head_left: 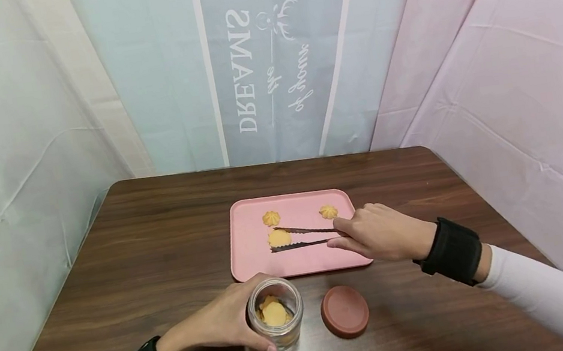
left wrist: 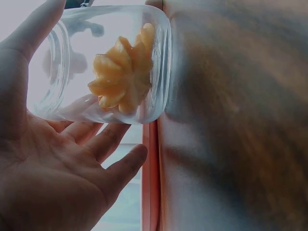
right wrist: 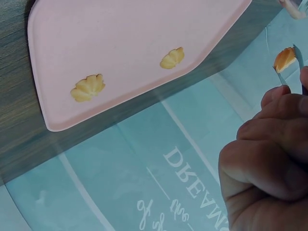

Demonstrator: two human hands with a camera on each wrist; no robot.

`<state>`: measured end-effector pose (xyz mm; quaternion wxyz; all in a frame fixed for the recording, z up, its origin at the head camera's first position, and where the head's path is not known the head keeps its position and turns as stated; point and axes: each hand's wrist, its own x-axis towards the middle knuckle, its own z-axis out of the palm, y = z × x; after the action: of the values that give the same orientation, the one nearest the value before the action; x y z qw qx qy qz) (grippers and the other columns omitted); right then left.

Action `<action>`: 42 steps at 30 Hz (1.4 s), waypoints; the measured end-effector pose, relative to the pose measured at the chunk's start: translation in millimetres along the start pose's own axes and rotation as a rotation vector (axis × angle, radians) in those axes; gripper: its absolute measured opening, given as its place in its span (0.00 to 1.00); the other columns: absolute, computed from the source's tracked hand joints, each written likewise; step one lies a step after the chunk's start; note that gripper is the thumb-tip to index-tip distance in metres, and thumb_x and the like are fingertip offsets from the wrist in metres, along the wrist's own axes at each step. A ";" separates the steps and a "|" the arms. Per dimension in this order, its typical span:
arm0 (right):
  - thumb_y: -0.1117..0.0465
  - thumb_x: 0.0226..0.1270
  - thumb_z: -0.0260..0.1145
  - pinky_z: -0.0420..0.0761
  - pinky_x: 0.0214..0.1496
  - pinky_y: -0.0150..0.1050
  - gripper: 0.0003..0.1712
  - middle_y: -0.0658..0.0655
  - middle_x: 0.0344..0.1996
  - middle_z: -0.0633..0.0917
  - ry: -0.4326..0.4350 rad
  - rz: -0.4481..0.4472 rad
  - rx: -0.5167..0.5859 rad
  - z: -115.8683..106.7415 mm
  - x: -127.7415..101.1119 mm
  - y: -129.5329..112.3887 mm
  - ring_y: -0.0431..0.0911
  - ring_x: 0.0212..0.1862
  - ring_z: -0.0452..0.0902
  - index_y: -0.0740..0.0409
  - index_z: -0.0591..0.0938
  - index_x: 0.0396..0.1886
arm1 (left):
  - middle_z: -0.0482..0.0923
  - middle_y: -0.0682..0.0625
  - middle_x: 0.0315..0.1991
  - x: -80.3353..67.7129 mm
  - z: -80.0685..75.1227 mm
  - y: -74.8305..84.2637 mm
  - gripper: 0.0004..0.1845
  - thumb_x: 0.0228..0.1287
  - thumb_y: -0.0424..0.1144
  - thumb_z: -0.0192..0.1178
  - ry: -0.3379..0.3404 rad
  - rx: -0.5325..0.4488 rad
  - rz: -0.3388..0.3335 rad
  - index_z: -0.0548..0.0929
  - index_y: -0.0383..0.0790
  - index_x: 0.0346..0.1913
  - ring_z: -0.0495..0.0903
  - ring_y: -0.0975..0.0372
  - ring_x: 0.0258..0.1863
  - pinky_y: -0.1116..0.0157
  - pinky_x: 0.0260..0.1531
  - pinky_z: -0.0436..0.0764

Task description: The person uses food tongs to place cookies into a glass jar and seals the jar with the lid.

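My right hand grips dark serrated tongs over the pink tray. A pale yellow cookie sits between the tong tips. In the right wrist view this cookie shows off the tray, between the tips. Two ridged, flower-shaped cookies lie on the tray, a left one and a right one. My left hand holds a lidless glass jar around its side, near the tray's front edge. Several cookies are inside the jar; in the left wrist view ridged cookies lie at its bottom.
A round reddish-brown lid lies on the dark wooden table, right of the jar and in front of the tray. Beyond the table's far edge hangs a blue-grey curtain with lettering. Pale fabric walls stand at both sides.
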<state>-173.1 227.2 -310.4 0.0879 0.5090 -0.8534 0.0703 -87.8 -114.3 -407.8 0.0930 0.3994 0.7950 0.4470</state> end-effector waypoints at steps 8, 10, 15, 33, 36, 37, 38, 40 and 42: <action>0.43 0.83 0.59 0.50 0.22 0.28 0.26 0.36 0.16 0.56 -0.001 -0.012 -0.009 -4.5 -0.7 -8.2 0.29 0.17 0.48 0.46 0.66 0.23 | 0.84 0.56 0.59 -0.2 -0.7 0.3 0.46 0.47 0.56 0.85 -0.003 -0.010 -0.018 0.73 0.57 0.69 0.82 0.64 0.58 0.64 0.61 0.80; 0.44 0.82 0.61 0.51 0.21 0.28 0.26 0.36 0.15 0.56 -0.005 -0.015 -0.011 -5.0 -1.4 -9.9 0.28 0.17 0.49 0.46 0.66 0.23 | 0.84 0.55 0.59 -0.6 -0.8 0.2 0.46 0.48 0.56 0.85 -0.007 -0.015 -0.015 0.73 0.57 0.69 0.82 0.64 0.58 0.64 0.61 0.80; 0.44 0.81 0.63 0.51 0.21 0.28 0.25 0.35 0.15 0.56 -0.026 -0.001 0.001 -6.5 -4.5 -13.9 0.28 0.17 0.49 0.46 0.66 0.23 | 0.84 0.54 0.59 -1.3 -1.0 -0.1 0.45 0.49 0.56 0.85 -0.008 -0.016 -0.011 0.73 0.57 0.69 0.82 0.65 0.58 0.63 0.61 0.80; 0.41 0.83 0.58 0.50 0.22 0.26 0.24 0.34 0.17 0.55 -0.054 -0.060 0.040 -9.3 -14.4 -23.8 0.26 0.19 0.48 0.46 0.68 0.27 | 0.85 0.53 0.58 -0.9 -1.1 -0.5 0.45 0.48 0.55 0.85 -0.007 -0.002 0.001 0.73 0.53 0.68 0.82 0.67 0.57 0.62 0.60 0.81; 0.41 0.83 0.58 0.49 0.22 0.24 0.24 0.34 0.17 0.54 -0.040 -0.088 0.042 -7.7 -14.2 -25.4 0.26 0.19 0.47 0.46 0.67 0.26 | 0.85 0.52 0.57 -1.0 -1.4 0.4 0.44 0.48 0.56 0.85 -0.012 -0.001 -0.014 0.74 0.49 0.66 0.82 0.67 0.55 0.62 0.58 0.81; 0.42 0.84 0.57 0.49 0.22 0.24 0.25 0.34 0.17 0.53 -0.035 -0.098 0.041 -7.4 -14.1 -26.0 0.25 0.19 0.46 0.47 0.67 0.26 | 0.85 0.52 0.57 -1.2 -1.5 0.7 0.44 0.48 0.56 0.85 -0.013 0.000 -0.021 0.74 0.47 0.66 0.81 0.68 0.55 0.62 0.58 0.81; 0.42 0.84 0.57 0.49 0.22 0.24 0.25 0.34 0.17 0.53 -0.031 -0.105 0.041 -7.1 -14.1 -26.5 0.25 0.20 0.46 0.47 0.67 0.26 | 0.86 0.52 0.56 -1.4 -1.6 0.9 0.44 0.48 0.56 0.85 -0.014 0.003 -0.027 0.75 0.45 0.65 0.82 0.67 0.54 0.62 0.57 0.82; 0.42 0.84 0.57 0.49 0.22 0.24 0.24 0.35 0.17 0.54 -0.031 -0.115 0.041 -7.0 -14.3 -28.0 0.25 0.20 0.47 0.47 0.68 0.26 | 0.85 0.54 0.55 -2.3 -1.6 1.4 0.45 0.47 0.57 0.85 -0.007 0.037 -0.046 0.75 0.43 0.65 0.82 0.67 0.53 0.62 0.56 0.82; 0.41 0.84 0.56 0.50 0.22 0.23 0.24 0.35 0.17 0.55 -0.044 -0.118 0.045 -7.4 -14.7 -29.7 0.26 0.19 0.48 0.47 0.68 0.27 | 0.84 0.55 0.54 -3.5 -1.4 2.1 0.48 0.46 0.59 0.85 0.001 0.076 -0.075 0.74 0.41 0.66 0.81 0.66 0.52 0.61 0.55 0.82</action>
<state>-139.5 227.3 -305.5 0.0618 0.5619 -0.8217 0.0729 -85.0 -117.1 -406.0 0.0941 0.3725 0.8259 0.4127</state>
